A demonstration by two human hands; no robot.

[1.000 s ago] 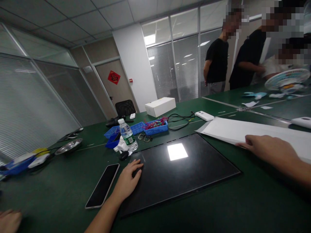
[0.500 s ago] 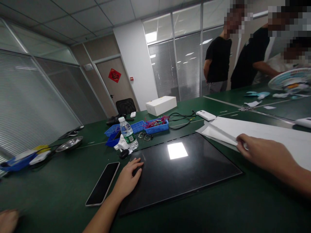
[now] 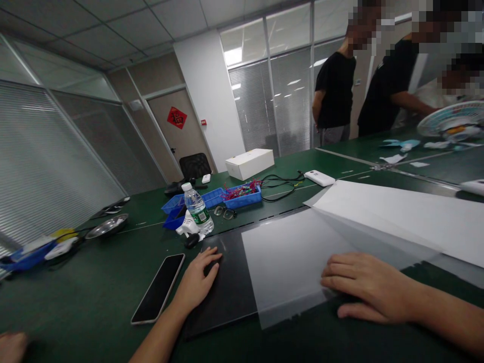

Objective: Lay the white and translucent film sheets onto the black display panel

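Note:
My left hand (image 3: 200, 280) rests with fingers spread on the left end of a flat black screen panel (image 3: 227, 285). Over the panel's right part lies a translucent plastic sheet (image 3: 287, 267), loosely spread. My right hand (image 3: 372, 287) is palm down on this sheet, fingers stretched out and thumb apart. What lies under its palm is hidden. To the right, white sheets (image 3: 408, 217) reach past the frame edge. A smartphone (image 3: 159, 288) lies beside my left forearm.
Behind the panel stand a water bottle (image 3: 199, 212), glasses (image 3: 225, 213), a blue bin (image 3: 242, 200) of wires and a white box (image 3: 250, 164). A metal dish (image 3: 107, 226) is at left. Another person's hand (image 3: 13, 347) shows bottom left. People (image 3: 335, 96) stand far right.
My right hand has moved left and nearer, bringing the translucent sheet from the white sheets over the panel. Its fingers have gone from a pinch to lying flat. My left hand has stayed put.

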